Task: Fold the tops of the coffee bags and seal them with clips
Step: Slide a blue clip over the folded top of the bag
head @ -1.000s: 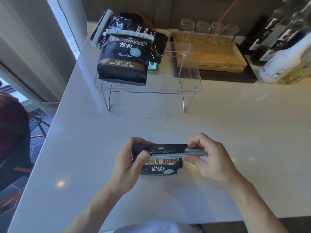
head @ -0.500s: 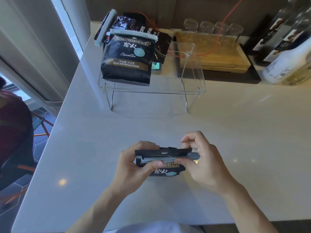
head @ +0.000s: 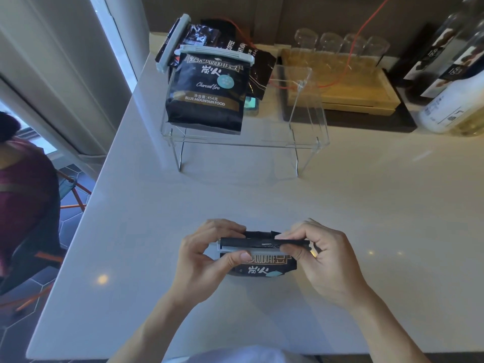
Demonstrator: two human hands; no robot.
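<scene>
1. My left hand (head: 207, 254) grips the left end of a black coffee bag (head: 262, 268), fingers curled behind it and thumb pressed on the front just under the clip (head: 248, 249).
2. My right hand (head: 322, 258) pinches the right end of the bag's folded top, thumb in front and fingers over the back — both hands are closed on the bag and the clip together.
3. The clip is a pale grey bar lying level across the folded top; I cannot tell whether it is snapped fully closed.
4. The bag stands on the white table (head: 366, 218), near the front edge and right before me.
5. Farther back a clear stand (head: 309, 142) sits on the table, and on its left half rests a second bag (head: 207, 98), its top held by a light clip.
6. Behind that one, more dark bags (head: 199, 35) lean together — one with a clip on its edge.
7. To the right are a wooden tray (head: 361, 98) with glasses (head: 330, 43) at its far side, and a white bottle (head: 450, 100).
</scene>
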